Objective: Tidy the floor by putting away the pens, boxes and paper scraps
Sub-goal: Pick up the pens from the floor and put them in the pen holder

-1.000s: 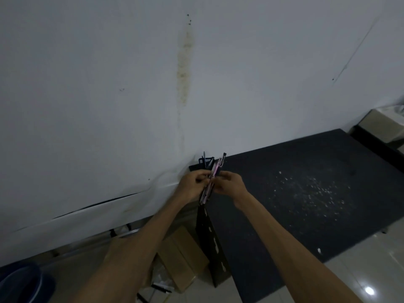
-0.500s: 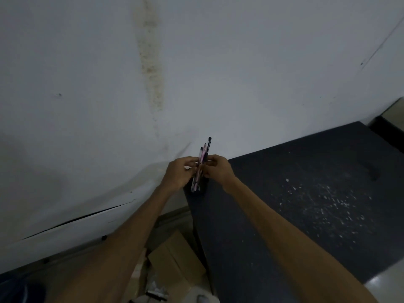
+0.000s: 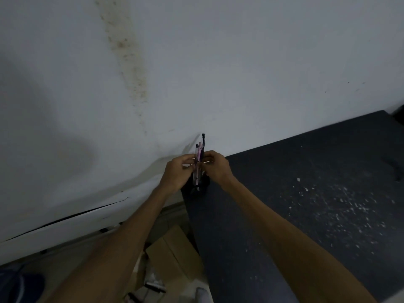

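Stained white wall [image 3: 196, 62], dark table [image 3: 306, 193]

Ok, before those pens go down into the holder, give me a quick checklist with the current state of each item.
1. Pens held: ok, both the left hand and the right hand pinch the bundle.
2. Bundle upright: ok, tips up, only slightly tilted.
3. Lined up over the black pen holder at the dark table corner: ok, lower ends sit at it.
4. Room inside the holder: cannot tell, hands hide the opening.
5. Floor finished: not ok, cardboard box and pens on the floor remain below.
6. Table surface clean: not ok, white scraps are scattered.
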